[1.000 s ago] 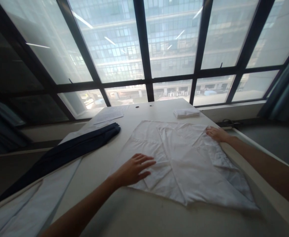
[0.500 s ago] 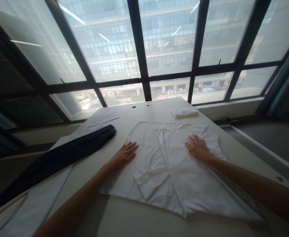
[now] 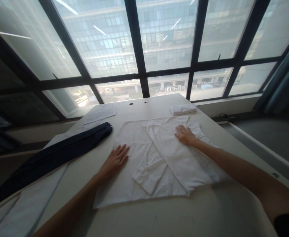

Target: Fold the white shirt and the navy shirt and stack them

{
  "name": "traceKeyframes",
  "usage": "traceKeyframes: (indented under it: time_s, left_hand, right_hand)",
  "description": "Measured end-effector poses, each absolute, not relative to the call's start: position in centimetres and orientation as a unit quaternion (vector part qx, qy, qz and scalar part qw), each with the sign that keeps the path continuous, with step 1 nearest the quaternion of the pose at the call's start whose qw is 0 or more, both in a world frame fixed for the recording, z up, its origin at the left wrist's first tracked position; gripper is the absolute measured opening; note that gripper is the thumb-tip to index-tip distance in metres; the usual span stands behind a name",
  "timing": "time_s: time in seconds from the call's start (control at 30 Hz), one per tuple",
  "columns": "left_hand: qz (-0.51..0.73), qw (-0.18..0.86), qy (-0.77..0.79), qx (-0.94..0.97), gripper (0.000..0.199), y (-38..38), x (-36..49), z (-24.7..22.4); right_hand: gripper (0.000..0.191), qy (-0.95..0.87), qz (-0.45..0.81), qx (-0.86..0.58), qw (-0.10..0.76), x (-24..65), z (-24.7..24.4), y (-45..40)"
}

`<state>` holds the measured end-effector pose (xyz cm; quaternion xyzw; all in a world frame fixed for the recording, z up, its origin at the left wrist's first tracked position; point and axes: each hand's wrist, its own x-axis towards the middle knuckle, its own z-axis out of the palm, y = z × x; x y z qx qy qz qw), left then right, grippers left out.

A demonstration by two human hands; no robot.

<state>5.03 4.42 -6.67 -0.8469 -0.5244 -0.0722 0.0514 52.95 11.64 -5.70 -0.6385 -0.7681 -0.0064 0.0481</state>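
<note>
— Left hand first, quick. What's it doing?
— My left hand (image 3: 116, 161) is palm down, fingers slightly spread and uncurled, laid on the left edge of the white garment (image 3: 159, 158). Nothing gripped.
— Right?
— My right hand (image 3: 185, 135) is also palm down with loose, extended fingers, on the upper part of the garment's right-hand panel. It pinches nothing that I can see. How hard either palm presses, can't tell.
— Garment position?
— Flat on the white table (image 3: 139, 217), under both my hands and filling the gap between them. The panel under my right hand has a long slanting edge, running down between my hands toward me. A cornered flap (image 3: 150, 177) lies just left of that edge, nearer me than either hand (sleeve, maybe; can't confirm). Wrinkles around it.
— Anything left of the left hand?
— Dark navy cloth (image 3: 72, 148), long and narrow, apart from my fingers, slanting back toward my side. Beyond that hand, thin white sheets (image 3: 100, 113); paper or fabric, can't tell.
— Past the right hand?
— A folded white cloth (image 3: 183, 109), straight beyond it, near the table's far right edge, not touching the garment.
— Background?
— Dark-framed window (image 3: 169, 39) beyond both hands, blue-grey curtain (image 3: 280, 85) far off to my right hand's right.
</note>
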Motion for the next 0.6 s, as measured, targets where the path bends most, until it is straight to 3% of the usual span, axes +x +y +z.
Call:
traceKeyframes:
  time_s: [0.3,0.6]
  left_hand:
    - [-0.109,0.036,-0.485,-0.867,0.056,1.1,4.3,-5.6]
    - [-0.071,0.01,-0.371,-0.926,0.056,-5.1,3.0,-3.5]
  right_hand:
    - [0.062,-0.776,0.004,-0.626,0.08,51.8,-5.0,12.1]
    - [0.064,-0.851,0.038,-0.508,0.126,54.3,-5.8,0.4]
